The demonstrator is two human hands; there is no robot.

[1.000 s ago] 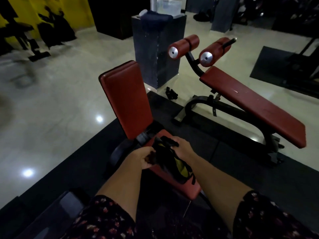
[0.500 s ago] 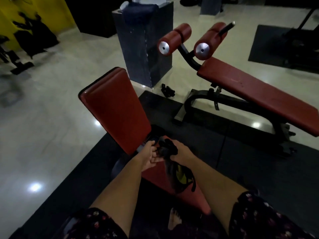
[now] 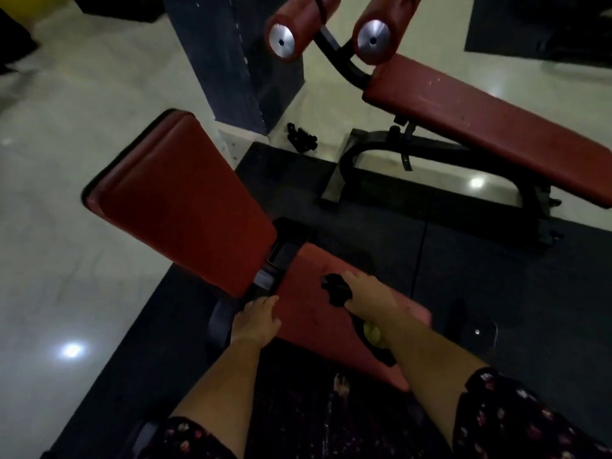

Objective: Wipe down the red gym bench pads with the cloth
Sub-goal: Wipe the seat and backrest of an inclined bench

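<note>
A red bench stands right in front of me, with a tilted back pad [image 3: 185,200] and a flat seat pad [image 3: 318,313]. My right hand [image 3: 367,296] grips a dark cloth [image 3: 336,289] and holds it down on the seat pad. The cloth trails back under my forearm, where a yellow patch shows. My left hand [image 3: 256,318] rests on the seat pad's left edge with its fingers laid flat. A second red bench pad [image 3: 490,127] with two red roller pads [image 3: 298,24] stands beyond to the right.
A dark pillar [image 3: 241,61] rises behind the back pad, with a small black object [image 3: 301,139] on the floor at its foot. Black rubber mats [image 3: 496,276] lie under the benches. Pale glossy floor [image 3: 66,160] spreads to the left.
My hands have parted: the left let go of the cloth and moved to the seat's left edge. The right pushed the cloth out over the seat. The view tilted down and closer.
</note>
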